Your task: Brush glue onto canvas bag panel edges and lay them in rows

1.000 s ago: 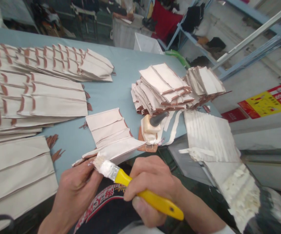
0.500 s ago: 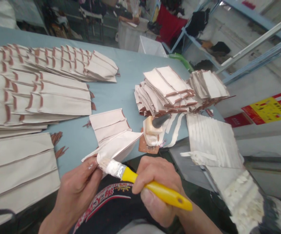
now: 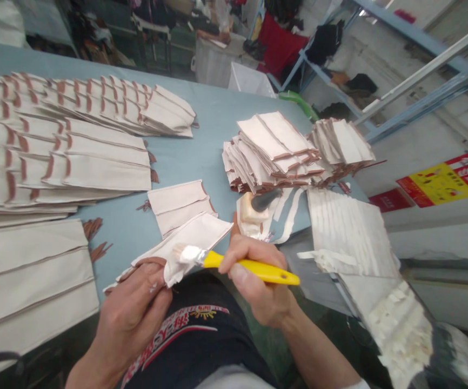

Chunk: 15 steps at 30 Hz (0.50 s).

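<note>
My right hand [image 3: 258,275] is closed round the yellow handle of a paintbrush [image 3: 254,267]. White paste coats the brush's head, and the bristles lie against a pale stitched fabric panel [image 3: 201,232]. Pinched in my left hand [image 3: 136,302] is the near edge of that panel, where a brown strip shows and a corner folds over. Another cream panel [image 3: 181,205] with dark seams lies flat just beyond it. Right of the panels stands a whitish container [image 3: 254,213] with a dark, rounded object leaning on top.
Overlapping rows of cream panels [image 3: 104,154] with brown edges cover the left of the blue table [image 3: 205,140]. A stack of folded panels [image 3: 274,140] sits at back right. White strips [image 3: 293,216] lie near a paste-crusted board [image 3: 347,232] at the right.
My right hand and the brush have moved up and slightly away, with the handle now flatter. The held panel has shifted, and more of its brown strip shows beside my left hand.
</note>
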### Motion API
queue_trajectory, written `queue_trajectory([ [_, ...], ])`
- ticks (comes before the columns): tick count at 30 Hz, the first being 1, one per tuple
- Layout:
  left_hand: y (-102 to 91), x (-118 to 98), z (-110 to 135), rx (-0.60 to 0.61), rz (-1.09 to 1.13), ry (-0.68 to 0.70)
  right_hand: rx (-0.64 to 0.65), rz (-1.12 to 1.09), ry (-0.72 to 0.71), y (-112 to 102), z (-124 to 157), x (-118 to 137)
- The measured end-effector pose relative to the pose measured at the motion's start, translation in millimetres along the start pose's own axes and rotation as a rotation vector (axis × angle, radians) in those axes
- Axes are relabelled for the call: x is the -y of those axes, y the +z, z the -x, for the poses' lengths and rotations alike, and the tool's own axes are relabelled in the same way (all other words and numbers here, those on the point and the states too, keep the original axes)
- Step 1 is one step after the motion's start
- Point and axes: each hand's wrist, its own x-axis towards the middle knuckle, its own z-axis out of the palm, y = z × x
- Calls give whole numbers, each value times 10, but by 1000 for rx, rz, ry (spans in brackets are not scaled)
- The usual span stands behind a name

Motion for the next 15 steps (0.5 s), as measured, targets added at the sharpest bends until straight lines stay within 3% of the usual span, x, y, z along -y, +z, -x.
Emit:
queue_trajectory([
  [6,-23,19,74,-3,-10,72,133,-142,38,22,133,-18],
  [11,-15,-5,91,30,-30,49,55,-140,116,-34,132,-114],
  [15,-12,-18,96,-19,-23,45,129,-141,65,33,136,-94],
])
